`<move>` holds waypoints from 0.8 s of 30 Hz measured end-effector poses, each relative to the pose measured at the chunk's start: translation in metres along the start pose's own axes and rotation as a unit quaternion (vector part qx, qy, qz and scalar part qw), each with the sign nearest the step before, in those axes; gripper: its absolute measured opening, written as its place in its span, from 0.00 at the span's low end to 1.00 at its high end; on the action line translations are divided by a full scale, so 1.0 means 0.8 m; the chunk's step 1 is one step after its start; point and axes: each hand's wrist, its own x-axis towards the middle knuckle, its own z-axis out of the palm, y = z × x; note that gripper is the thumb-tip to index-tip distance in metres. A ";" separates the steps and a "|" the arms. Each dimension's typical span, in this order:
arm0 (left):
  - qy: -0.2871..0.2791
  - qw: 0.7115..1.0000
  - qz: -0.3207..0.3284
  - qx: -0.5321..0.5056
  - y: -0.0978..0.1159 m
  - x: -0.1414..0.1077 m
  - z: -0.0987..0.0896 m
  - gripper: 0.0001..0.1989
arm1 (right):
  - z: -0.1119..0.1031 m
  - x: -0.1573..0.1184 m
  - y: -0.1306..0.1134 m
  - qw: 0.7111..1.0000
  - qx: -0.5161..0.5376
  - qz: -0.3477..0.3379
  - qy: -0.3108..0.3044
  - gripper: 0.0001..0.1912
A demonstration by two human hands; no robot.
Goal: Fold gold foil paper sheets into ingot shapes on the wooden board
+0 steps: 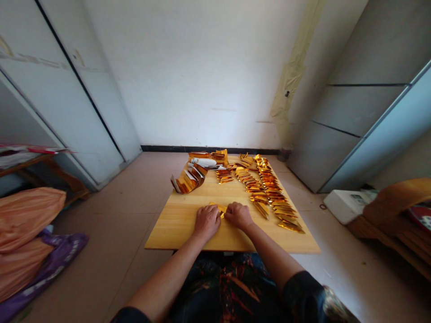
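Between my two hands a sheet of gold foil paper (222,209) lies on the wooden table (182,220), partly folded. My left hand (208,220) is closed on its left side, and my right hand (238,215) grips its right side. The fingertips cover much of the sheet. Rows of folded gold foil paper pieces (269,181) overlap along the table's right side. A short row of similar pieces (224,176) lies farther back. At the back left stands a curled stack of gold foil sheets (190,179).
Behind the curled stack lie a white roll or packet (204,163) and more gold foil (220,156). Beyond the table is a white wall (202,80). Orange bags (30,220) rest at left; a white box (346,205) and a wooden chair (397,211) stand at right.
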 end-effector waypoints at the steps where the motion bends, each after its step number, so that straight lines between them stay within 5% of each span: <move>1: 0.000 1.000 0.000 -0.002 0.000 0.000 0.000 0.06 | 0.000 0.001 0.000 1.000 0.002 0.004 -0.003 0.09; 24: -0.004 0.999 -0.040 0.015 0.005 0.005 0.006 0.10 | -0.006 0.002 -0.009 0.999 -0.018 0.036 -0.021 0.12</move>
